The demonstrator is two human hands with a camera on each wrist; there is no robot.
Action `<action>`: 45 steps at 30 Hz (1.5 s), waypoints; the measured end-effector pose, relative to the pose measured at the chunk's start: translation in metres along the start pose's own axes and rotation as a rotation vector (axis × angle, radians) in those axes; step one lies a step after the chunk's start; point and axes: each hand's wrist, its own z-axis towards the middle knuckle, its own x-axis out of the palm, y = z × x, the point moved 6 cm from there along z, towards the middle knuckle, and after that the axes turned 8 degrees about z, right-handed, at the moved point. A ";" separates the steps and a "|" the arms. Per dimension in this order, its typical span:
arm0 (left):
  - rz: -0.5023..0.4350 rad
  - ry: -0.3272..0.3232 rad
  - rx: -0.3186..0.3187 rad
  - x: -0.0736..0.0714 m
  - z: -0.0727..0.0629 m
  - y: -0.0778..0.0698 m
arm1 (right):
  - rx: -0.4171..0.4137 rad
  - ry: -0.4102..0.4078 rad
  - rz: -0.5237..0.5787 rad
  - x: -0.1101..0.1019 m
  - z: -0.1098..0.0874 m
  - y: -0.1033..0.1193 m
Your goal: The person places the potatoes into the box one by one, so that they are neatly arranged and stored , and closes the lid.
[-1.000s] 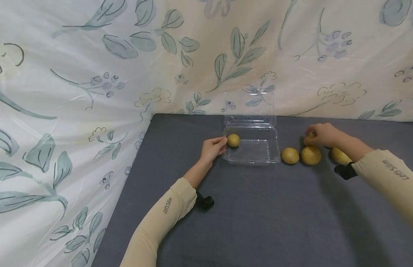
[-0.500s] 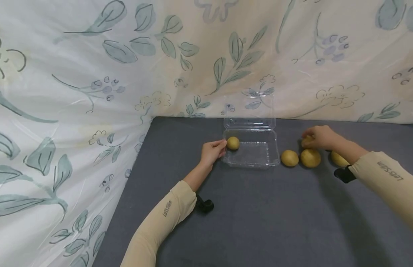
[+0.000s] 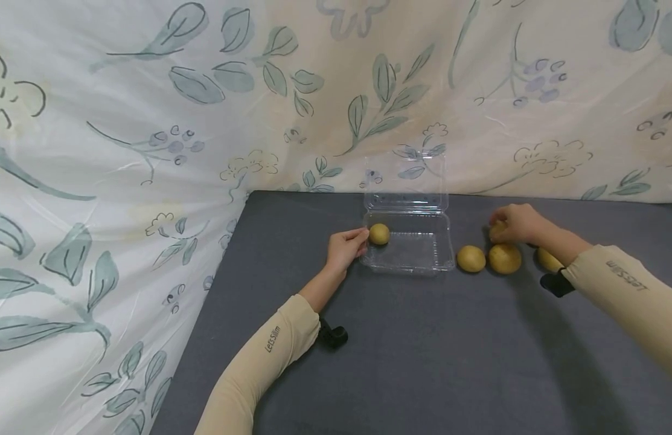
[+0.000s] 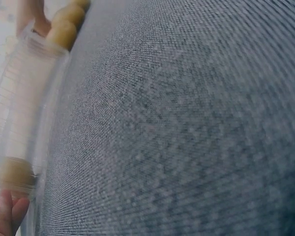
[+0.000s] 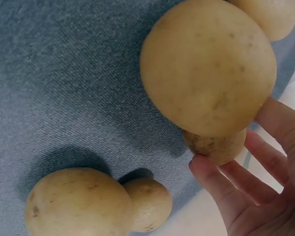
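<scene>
My left hand (image 3: 346, 250) pinches the left rim of a clear plastic clamshell container (image 3: 409, 266), whose lid stands raised at the back. One potato (image 3: 379, 234) lies inside by that rim, just beyond the fingertips (image 4: 6, 196) in the left wrist view. To the right, my right hand (image 3: 523, 223) grips a small potato (image 3: 497, 231), partly covered by the fingers. Seen from the right wrist, this small potato (image 5: 219, 148) sits behind a larger potato (image 5: 206, 69), with the thumb and fingers around it.
Between container and right hand lie a potato (image 3: 471, 258) and a bigger potato (image 3: 505, 258). Another potato (image 3: 549, 260) shows partly under the right forearm, with a smaller potato (image 5: 148, 204) beside it in the right wrist view. A patterned curtain (image 3: 314, 90) hangs behind the dark table (image 3: 412, 350).
My right hand has shifted slightly left with the small potato. The left hand stays at the container's rim, and the head view has tilted a little.
</scene>
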 end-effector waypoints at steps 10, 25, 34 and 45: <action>-0.004 -0.009 0.001 -0.002 -0.001 -0.002 | 0.067 0.012 0.007 -0.001 0.004 0.005; -0.013 -0.042 0.042 -0.001 -0.001 -0.003 | -0.073 -0.071 -0.026 -0.008 0.002 0.023; 0.001 -0.031 0.049 0.000 -0.001 -0.003 | -0.092 -0.087 0.022 -0.020 -0.005 0.044; -0.005 -0.034 0.034 0.002 -0.001 -0.003 | -0.123 -0.086 0.000 -0.026 -0.005 0.057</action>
